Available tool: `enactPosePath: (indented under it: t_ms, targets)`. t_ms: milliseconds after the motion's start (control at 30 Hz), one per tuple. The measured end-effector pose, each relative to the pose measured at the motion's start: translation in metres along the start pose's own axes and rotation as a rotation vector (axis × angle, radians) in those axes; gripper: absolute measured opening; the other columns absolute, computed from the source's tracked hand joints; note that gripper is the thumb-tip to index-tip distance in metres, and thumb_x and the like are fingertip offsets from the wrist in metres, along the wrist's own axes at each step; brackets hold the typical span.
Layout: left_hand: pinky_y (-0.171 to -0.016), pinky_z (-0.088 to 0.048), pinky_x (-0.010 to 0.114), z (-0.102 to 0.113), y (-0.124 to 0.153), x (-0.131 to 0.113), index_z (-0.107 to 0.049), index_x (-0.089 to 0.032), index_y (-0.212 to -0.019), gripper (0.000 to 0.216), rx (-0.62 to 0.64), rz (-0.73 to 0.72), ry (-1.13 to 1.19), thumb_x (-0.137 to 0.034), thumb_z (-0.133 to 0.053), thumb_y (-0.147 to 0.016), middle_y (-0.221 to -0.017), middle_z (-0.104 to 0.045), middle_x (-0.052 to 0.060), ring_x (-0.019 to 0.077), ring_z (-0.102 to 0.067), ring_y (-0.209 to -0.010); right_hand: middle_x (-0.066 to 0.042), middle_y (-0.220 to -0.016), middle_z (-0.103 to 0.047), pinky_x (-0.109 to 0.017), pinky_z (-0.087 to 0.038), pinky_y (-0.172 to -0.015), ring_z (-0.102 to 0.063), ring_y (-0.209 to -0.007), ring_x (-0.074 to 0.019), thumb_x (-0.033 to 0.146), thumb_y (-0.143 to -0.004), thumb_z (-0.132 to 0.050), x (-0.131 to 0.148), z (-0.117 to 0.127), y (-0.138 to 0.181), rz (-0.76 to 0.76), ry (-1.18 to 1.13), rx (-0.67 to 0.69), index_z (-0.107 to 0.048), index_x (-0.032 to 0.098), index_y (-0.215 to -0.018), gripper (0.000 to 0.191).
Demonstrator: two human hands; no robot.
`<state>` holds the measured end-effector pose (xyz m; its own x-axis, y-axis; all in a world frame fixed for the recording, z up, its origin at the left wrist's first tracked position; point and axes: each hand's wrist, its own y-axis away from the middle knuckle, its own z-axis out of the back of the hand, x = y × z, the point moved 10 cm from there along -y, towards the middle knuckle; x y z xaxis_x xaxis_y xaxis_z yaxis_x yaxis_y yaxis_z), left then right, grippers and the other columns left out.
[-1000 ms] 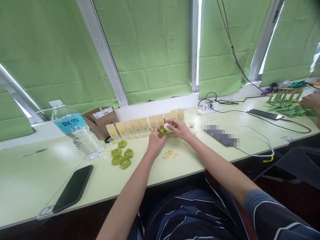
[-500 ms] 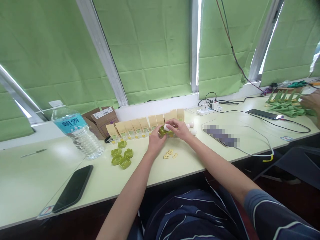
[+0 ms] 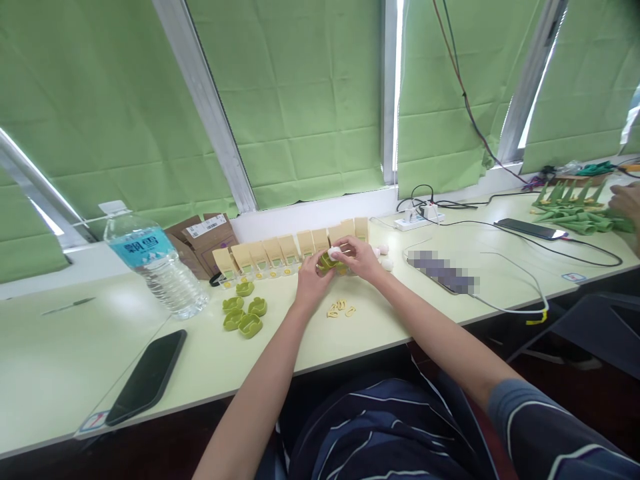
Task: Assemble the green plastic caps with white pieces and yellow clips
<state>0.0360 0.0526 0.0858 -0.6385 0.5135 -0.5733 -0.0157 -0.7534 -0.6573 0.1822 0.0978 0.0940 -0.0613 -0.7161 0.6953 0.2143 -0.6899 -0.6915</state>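
Observation:
My left hand [image 3: 312, 283] is closed around a small olive-green plastic piece [image 3: 326, 262], above the table. Pinched in my right hand [image 3: 358, 259] is a small white rounded piece [image 3: 334, 252], which sits against the top of the green one; whether the two are joined I cannot tell. Several similar green hollow pieces [image 3: 250, 325] lie to the left of my hands. Small yellow loop-shaped parts [image 3: 341, 308] are scattered just below them. Behind my hands stands a row of clear holders with cream flaps [image 3: 289, 249]. A few white rounded pieces [image 3: 387, 265] lie right of my right hand.
On the left are a large water bottle [image 3: 160, 267], a black phone [image 3: 147, 378], a pen [image 3: 69, 306] and a cardboard box [image 3: 205, 243]. To the right lie phones [image 3: 531, 229], cables, a power strip [image 3: 419, 221] and green cone-shaped parts [image 3: 575, 217] beside another person's hand [image 3: 626, 202].
My hands stay in nearly the same place, with the white piece shifted very slightly at the green one. The other person's hand at the far right has moved a little.

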Motion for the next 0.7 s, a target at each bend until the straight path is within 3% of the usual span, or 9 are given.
enactPosePath:
  t_ms: [367,700]
  targets:
    - [-0.073,-0.050,0.028,0.0002,0.0000,-0.0055,-0.063,-0.023,-0.120,0.043,0.005,-0.024,0.010,-0.019,-0.069,-0.078,-0.106,-0.068,0.005,0.0152,-0.059,-0.082,-0.005,-0.099,-0.074,-0.034,-0.060,-0.080,-0.070,-0.084,-0.0181,0.052,-0.082,-0.071,0.0030,-0.0015,0.0011,-0.005,0.068,0.021,-0.069,0.021,-0.098,0.035]
    - [-0.074,-0.050,0.029,0.0019,-0.0003,-0.0039,-0.063,-0.023,-0.119,0.042,-0.007,-0.021,-0.013,-0.019,-0.069,-0.078,-0.106,-0.067,0.006,0.0158,-0.059,-0.081,-0.005,-0.108,-0.074,-0.034,-0.060,-0.082,-0.072,-0.087,-0.0183,0.047,-0.084,-0.069,0.0065,-0.0060,0.0033,-0.009,0.082,0.089,-0.070,0.022,-0.107,0.034]
